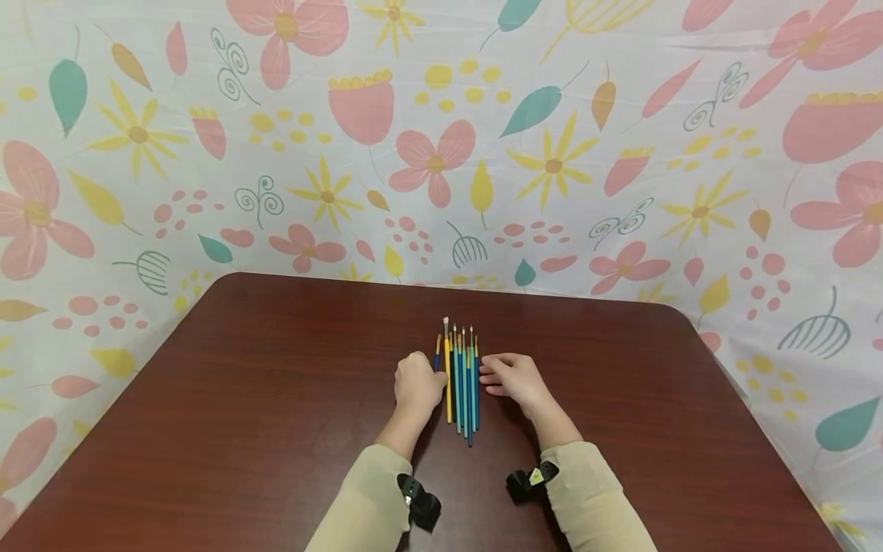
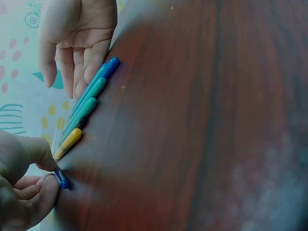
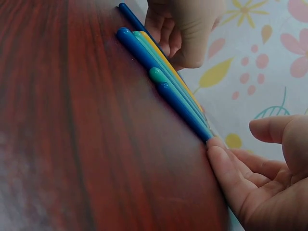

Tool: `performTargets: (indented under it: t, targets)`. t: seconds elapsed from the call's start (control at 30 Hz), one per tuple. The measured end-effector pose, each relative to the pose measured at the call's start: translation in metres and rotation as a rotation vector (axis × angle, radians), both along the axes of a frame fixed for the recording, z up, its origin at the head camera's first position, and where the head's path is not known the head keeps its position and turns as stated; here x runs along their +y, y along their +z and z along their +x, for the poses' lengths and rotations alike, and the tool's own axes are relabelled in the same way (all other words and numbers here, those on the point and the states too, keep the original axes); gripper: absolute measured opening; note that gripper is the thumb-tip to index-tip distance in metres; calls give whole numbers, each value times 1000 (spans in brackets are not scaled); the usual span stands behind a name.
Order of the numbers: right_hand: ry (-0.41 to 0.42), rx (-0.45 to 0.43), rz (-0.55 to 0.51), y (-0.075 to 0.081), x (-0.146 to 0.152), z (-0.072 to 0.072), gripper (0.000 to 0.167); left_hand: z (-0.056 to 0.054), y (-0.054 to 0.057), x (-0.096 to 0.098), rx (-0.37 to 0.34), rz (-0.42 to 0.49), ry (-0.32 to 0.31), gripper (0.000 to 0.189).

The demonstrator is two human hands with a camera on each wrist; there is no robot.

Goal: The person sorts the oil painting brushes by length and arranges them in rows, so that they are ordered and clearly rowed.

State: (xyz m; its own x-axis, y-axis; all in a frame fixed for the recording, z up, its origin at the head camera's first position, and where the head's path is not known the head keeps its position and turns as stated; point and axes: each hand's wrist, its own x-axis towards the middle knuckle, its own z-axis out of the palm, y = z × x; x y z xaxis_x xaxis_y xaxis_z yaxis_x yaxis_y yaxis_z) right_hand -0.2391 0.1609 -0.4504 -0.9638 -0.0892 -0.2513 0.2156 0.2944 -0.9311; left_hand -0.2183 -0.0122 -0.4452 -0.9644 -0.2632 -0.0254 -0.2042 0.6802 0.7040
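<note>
Several paintbrushes lie side by side on the table, bristles pointing away from me, among them a yellow-handled paintbrush (image 1: 448, 395) and several teal and blue ones. At the left of the row, my left hand (image 1: 417, 383) pinches a dark blue paintbrush (image 1: 438, 354) between thumb and fingers; its handle end (image 2: 62, 180) pokes out below them in the left wrist view. On the other side, my right hand (image 1: 517, 378) has its fingers loosely extended and its thumb apart. Its fingertips (image 3: 219, 151) touch the outermost blue paintbrush (image 3: 180, 108) in the right wrist view.
The dark reddish-brown wooden table (image 1: 276, 399) has rounded far corners. Behind it hangs a white cloth (image 1: 434, 92) printed with flowers and leaves. Black wrist cameras (image 1: 422, 506) are strapped over beige sleeves (image 1: 369, 498).
</note>
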Motion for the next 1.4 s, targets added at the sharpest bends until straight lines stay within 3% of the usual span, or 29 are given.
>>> performTargets:
  t: [0.17, 0.4, 0.5, 0.7, 1.1, 1.4]
  targets:
    - [1, 12, -1, -1, 1, 1, 40, -1, -1, 0, 17, 0, -14, 28]
    - [0, 4, -11, -4, 2, 4, 40, -10, -11, -6, 147, -66, 32, 3]
    - [-5, 5, -11, -4, 2, 4, 39, -12, -14, -9, 177, -35, 61, 19]
    - [-7, 7, -12, -4, 3, 3, 39, -14, -15, -12, 194, 123, 121, 31]
    - [-8, 7, -23, -3, 3, 1, 39, -17, -15, -18, 162, 411, 225, 27]
    - [-8, 7, -29, -4, 1, -1, 39, -21, -10, -31, 156, 735, 271, 25]
